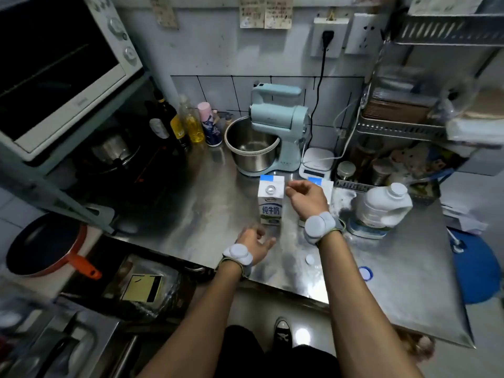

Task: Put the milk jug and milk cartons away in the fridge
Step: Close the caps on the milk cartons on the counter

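standing upright mid-counter (pixel 207 203): milk carton (pixel 270 201), 2nd carton (pixel 326 186) half hidden behind right hand (pixel 306 198), milk jug (pixel 381 208) further right. right hand's fingers curled by carton top, can't tell if pinching anything. left hand (pixel 254 243) loose, spread, holding nothing.

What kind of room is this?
It looks like a small kitchen, maybe one used for baking. There is a blue mixer with a metal bowl on a shiny steel counter, an oven up on the left, and a frying pan lower down.
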### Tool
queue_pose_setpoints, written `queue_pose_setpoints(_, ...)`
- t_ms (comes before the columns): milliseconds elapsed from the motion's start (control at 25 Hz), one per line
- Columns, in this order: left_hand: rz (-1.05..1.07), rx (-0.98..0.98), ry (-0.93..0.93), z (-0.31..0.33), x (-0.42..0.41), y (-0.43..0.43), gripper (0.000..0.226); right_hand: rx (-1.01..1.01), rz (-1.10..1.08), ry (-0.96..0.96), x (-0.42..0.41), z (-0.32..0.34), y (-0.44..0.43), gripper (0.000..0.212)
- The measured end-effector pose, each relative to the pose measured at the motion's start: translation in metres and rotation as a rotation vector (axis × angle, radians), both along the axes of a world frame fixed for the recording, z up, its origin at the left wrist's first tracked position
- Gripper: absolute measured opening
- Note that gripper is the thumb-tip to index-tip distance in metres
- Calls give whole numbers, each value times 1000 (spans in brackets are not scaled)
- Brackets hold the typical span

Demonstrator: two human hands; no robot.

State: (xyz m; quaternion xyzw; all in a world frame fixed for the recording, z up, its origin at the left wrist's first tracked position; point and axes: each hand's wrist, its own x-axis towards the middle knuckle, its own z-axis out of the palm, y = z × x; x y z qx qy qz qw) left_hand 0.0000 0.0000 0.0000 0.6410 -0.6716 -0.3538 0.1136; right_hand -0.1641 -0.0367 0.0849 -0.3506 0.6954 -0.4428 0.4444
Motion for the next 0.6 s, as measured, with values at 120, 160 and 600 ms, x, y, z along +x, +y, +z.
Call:
queue_pose_setpoints(120, -24, 118, -71, -18, -2, -7, 51, 101, -8, 33, -7, -16, -18, 13)
queue_pose_setpoints(160, -49, 155, -101, -23, -2, -8, 53, 139, -9, 19, -8, -20, -21, 14)
queue_pose_setpoints(600, -212, 244, -196, -84, 4, -29, 59, 223, -74, -66, -2, -58, -52, 17)
